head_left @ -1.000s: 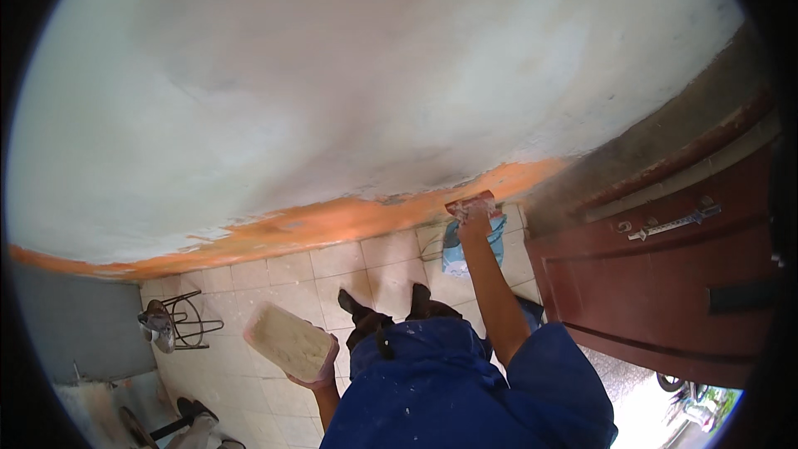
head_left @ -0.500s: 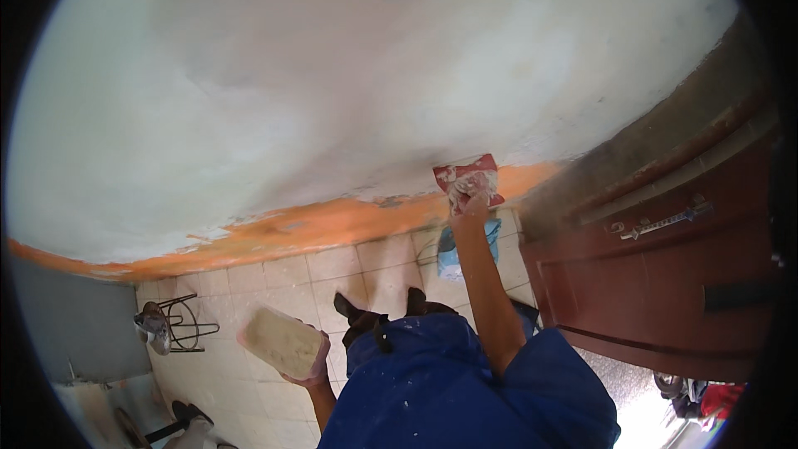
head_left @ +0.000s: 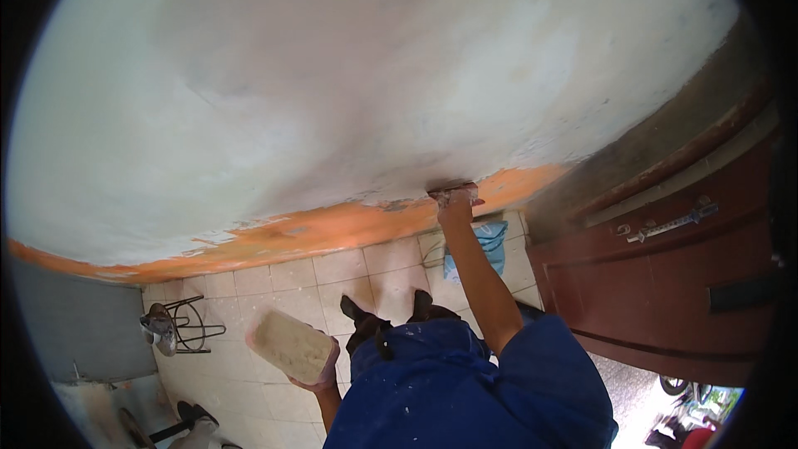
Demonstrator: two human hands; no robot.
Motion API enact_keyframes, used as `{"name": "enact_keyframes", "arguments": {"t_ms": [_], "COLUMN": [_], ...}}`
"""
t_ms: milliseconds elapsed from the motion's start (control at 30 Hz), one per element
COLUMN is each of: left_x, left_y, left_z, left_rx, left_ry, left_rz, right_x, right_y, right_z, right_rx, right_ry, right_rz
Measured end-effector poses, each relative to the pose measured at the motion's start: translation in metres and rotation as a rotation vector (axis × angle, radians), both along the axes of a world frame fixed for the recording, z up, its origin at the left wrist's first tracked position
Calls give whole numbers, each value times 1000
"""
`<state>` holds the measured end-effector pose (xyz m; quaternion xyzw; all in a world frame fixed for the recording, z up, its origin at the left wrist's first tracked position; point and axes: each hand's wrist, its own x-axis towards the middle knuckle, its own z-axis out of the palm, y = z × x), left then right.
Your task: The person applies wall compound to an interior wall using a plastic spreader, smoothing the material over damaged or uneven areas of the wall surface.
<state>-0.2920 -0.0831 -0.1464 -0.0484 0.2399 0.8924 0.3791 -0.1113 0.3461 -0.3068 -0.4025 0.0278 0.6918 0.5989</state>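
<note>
My right hand (head_left: 455, 203) is closed round a red plastic putty spreader (head_left: 439, 193), smeared with pale paste. The spreader lies against the wall (head_left: 274, 100), where whitish filler gives way to a band of bare orange paint (head_left: 332, 224). Out to the left, my left hand (head_left: 324, 370) grips the side of a rectangular tub (head_left: 293, 347) from below. Beige paste fills the tub.
A blue and white bag (head_left: 490, 249) stands on the tiled floor (head_left: 274, 283) below my right forearm. At right is a brown door (head_left: 648, 283) with a metal bolt (head_left: 673, 223). A black wire stool (head_left: 191, 324) stands at left, a cloth-like bundle (head_left: 158, 328) beside it.
The spreader has tilted from face-on to nearly edge-on and shifted slightly left and down along the wall. My left hand and the tub have moved slightly to the right.
</note>
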Motion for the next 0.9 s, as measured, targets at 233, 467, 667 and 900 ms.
{"name": "enact_keyframes", "arguments": {"t_ms": [233, 467, 667, 900], "left_x": [2, -5, 1, -2], "left_y": [12, 8, 13, 0], "left_z": [3, -4, 6, 6], "left_rx": [-1, 91, 161, 173], "left_ry": [-133, -64, -186, -90], "left_rz": [20, -16, -50, -18], "right_x": [28, 32, 0, -12], "right_y": [22, -67, -60, -4], "right_z": [7, 82, 40, 64], "right_rx": [294, 178, -329, -82], "right_ry": [-246, -13, -156, 124], "right_rz": [58, 86, -223, -97]}}
